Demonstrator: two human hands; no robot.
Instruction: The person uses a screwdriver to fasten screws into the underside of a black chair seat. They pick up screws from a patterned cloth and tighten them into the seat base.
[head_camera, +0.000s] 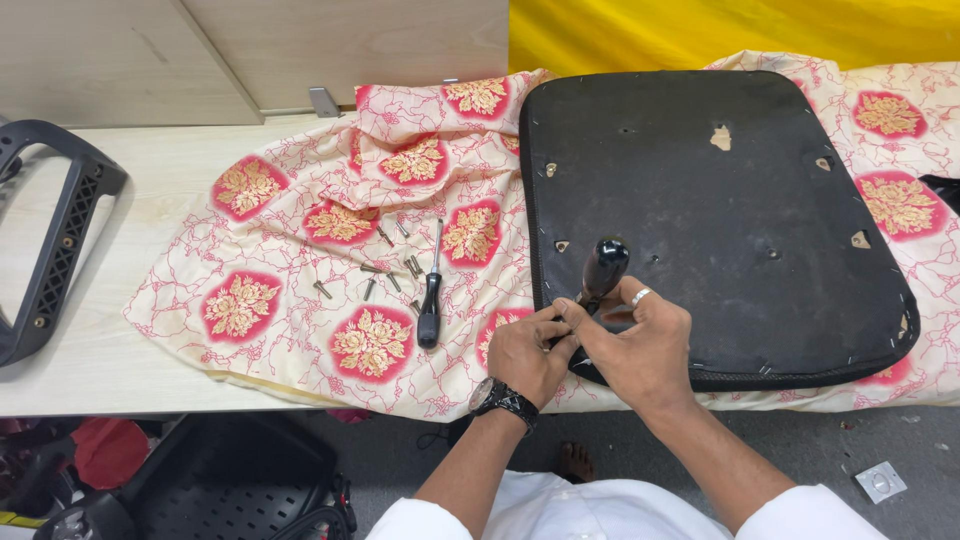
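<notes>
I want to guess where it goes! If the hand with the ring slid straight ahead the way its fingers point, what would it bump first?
The right hand points up and left, so it would probably first meet the black tool handle its fingers already touch, then the left hand pressed beside it. Depth is hard to judge here.

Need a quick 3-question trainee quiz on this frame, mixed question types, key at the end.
1. True or false: both hands grip the black tool handle at the near edge of the seat base.
2. Where does the spare screwdriver lie? A) on the floor B) on the patterned cloth C) on the seat base
3. Which hand wears a watch?

Key: 1 true; 2 B; 3 left hand, the right hand wears a ring.
</notes>
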